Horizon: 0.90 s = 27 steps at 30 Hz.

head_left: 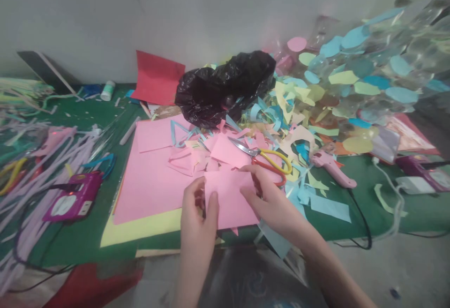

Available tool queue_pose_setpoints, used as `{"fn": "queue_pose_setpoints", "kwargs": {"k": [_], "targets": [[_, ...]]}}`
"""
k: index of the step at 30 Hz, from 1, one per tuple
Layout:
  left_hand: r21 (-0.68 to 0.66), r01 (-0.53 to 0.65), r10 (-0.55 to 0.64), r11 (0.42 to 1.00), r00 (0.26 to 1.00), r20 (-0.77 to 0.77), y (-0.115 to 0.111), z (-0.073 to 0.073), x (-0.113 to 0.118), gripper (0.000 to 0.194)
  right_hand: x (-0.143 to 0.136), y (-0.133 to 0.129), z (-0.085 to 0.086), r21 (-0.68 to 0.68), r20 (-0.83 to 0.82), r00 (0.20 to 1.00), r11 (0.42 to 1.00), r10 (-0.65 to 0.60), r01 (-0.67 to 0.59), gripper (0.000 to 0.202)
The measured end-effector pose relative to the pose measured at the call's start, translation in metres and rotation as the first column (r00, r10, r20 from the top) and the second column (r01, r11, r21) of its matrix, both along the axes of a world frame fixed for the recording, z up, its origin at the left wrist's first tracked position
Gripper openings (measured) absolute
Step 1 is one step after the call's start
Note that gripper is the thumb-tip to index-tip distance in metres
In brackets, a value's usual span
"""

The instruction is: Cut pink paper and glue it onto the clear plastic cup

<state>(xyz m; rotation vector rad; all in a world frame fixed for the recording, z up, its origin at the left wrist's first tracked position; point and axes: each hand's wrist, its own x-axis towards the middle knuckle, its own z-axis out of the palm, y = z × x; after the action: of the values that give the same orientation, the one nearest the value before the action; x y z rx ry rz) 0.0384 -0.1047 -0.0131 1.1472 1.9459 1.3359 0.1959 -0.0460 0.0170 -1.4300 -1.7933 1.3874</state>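
A small pink paper square (pixel 230 202) is held upright between both hands near the table's front edge. My left hand (pixel 199 205) grips its left side, thumb in front and fingers behind. On the right side, my right hand (pixel 258 191) pinches it the same way near the top corner. Just beyond lie scissors (pixel 270 158) with yellow and red handles, their blades partly open, on pink paper scraps (pixel 225 148). Large pink sheets (pixel 151 176) rest over a yellow sheet (pixel 140 229) left of my left hand.
A black plastic bag (pixel 225 87) stands behind the scraps, beside a red sheet (pixel 158 78). At the right are a pink glue gun (pixel 333 167) with a cable and piled coloured cutouts (pixel 344 78). Purple power strip (pixel 75 195) and pale strips (pixel 38 176) lie left.
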Motion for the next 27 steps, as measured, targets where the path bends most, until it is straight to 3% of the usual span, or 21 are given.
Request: {"fn": "queue_pose_setpoints", "kwargs": {"k": [4, 9, 16, 22, 27], "targets": [[0.11, -0.124, 0.105, 0.986, 0.98, 0.168, 0.003, 0.007, -0.001, 0.038, 0.005, -0.003, 0.003, -0.046, -0.199, 0.98, 0.999, -0.016, 0.007, 0.044], [0.046, -0.118, 0.101, 0.992, 0.957, 0.271, 0.004, 0.007, -0.011, 0.036, 0.012, -0.007, 0.007, -0.119, -0.293, 0.956, 0.993, -0.025, -0.01, 0.043], [-0.013, -0.084, 0.085, 0.996, 0.969, 0.232, 0.001, 0.005, -0.015, 0.023, 0.021, -0.008, 0.005, -0.126, -0.287, 0.958, 0.992, -0.021, -0.016, 0.041], [-0.019, -0.075, 0.077, 0.997, 0.979, 0.191, 0.001, 0.005, -0.015, 0.018, 0.025, -0.01, 0.001, -0.201, -0.359, 0.933, 0.978, -0.028, -0.048, 0.04], [-0.02, -0.048, 0.051, 0.999, 0.98, 0.193, 0.003, 0.003, -0.016, 0.019, 0.025, -0.01, 0.0, -0.184, -0.384, 0.923, 0.981, -0.014, -0.062, 0.037]]}}
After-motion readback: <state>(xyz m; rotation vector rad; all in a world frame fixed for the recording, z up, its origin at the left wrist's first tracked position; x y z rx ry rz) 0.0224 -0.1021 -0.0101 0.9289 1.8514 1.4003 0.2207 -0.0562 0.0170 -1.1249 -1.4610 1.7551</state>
